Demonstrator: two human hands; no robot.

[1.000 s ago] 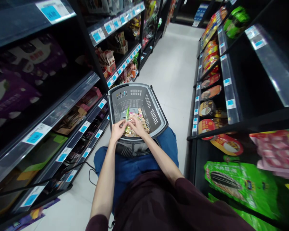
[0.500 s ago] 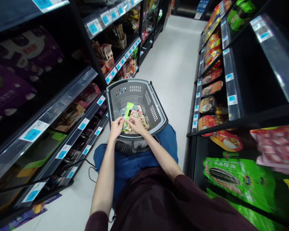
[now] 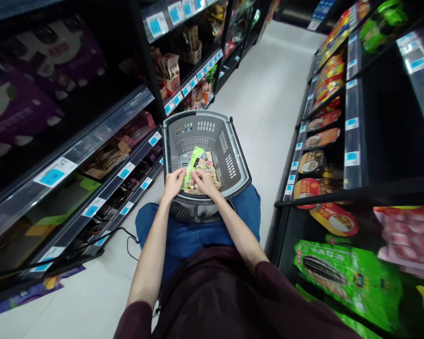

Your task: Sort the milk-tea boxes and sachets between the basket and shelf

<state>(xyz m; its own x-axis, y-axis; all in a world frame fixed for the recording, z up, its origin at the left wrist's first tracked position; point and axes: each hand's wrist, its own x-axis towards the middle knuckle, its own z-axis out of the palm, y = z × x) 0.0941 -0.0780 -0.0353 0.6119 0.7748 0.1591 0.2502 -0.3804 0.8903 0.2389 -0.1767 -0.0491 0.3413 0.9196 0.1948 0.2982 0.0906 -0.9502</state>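
A grey plastic shopping basket (image 3: 235, 155) rests on my lap, over blue trousers. Inside lie several small wrapped snack packets (image 3: 207, 165). My left hand (image 3: 174, 181) and my right hand (image 3: 204, 181) are both inside the basket's near end, fingers pinched on a flat green packet (image 3: 192, 163) that lies tilted between them, its face turned up. My forearms are bare below dark maroon sleeves.
Dark shelves line both sides of a narrow aisle with a pale tiled floor (image 3: 268, 89). Left shelves (image 3: 102, 141) carry purple boxes and blue price tags. Right shelves (image 3: 349, 122) hold round bowls and green bags. A black cable (image 3: 127, 240) lies on the floor at the left.
The green packet turned from edge-on to flat between my two hands and sank lower over the snacks. The view shifted slightly right and up the aisle.
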